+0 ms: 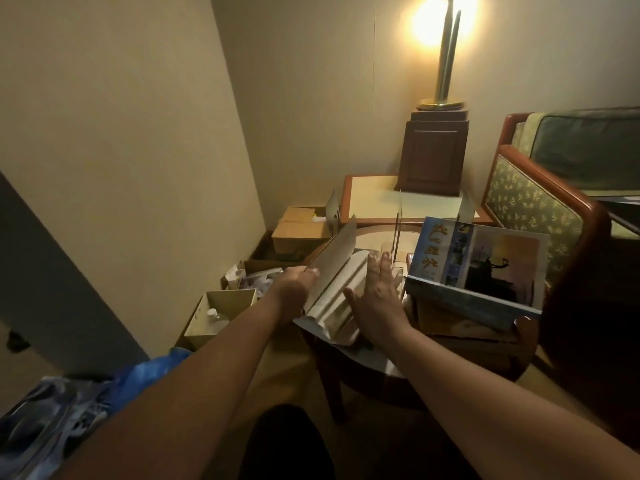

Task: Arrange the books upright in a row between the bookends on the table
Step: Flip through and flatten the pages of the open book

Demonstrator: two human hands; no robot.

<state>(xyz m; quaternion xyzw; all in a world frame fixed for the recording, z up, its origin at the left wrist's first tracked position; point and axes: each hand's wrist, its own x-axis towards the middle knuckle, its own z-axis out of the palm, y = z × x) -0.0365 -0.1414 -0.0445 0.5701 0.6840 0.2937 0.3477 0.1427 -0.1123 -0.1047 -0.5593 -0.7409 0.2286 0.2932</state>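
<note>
Pinching the stiff book cover (pixel 333 257) with left grip (pixel 294 284), right grip (pixel 375 296) spread on pages (pixel 351 277).

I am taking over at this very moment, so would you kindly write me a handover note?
Left hand pinches the lifted cover of the open book; right hand lies flat on its pages.
The blue book leans tilted on a stack to the right.
Bookends stand behind, no books seen between them.
Done: nothing standing yet.
Left: stand all books upright between them.

Pale bk (pixel 332 292) open, tilted, at left; blue bk (pixel 485 265) propped on bk stack (pixel 450 325), right.
</note>
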